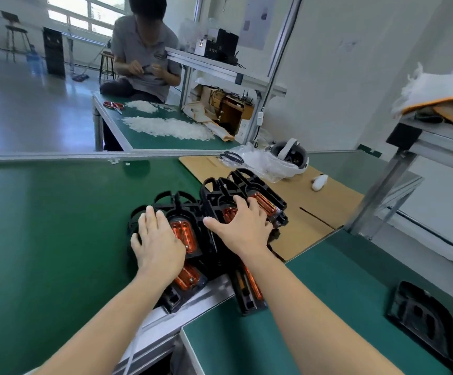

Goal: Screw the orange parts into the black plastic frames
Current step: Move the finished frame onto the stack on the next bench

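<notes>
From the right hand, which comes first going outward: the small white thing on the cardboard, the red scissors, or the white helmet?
1. Small white thing, on the cardboard just beyond the right hand.
2. White helmet, at the cardboard's far edge.
3. Red scissors, far off on the other table, to the left.

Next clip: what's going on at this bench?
A person has both hands on a cluster of black plastic frames with orange parts seated in them, on a green bench. The left hand rests on the nearer frames; the right hand lies over the farther ones. No screwdriver shows. Behind, another person works at a separate table.
</notes>
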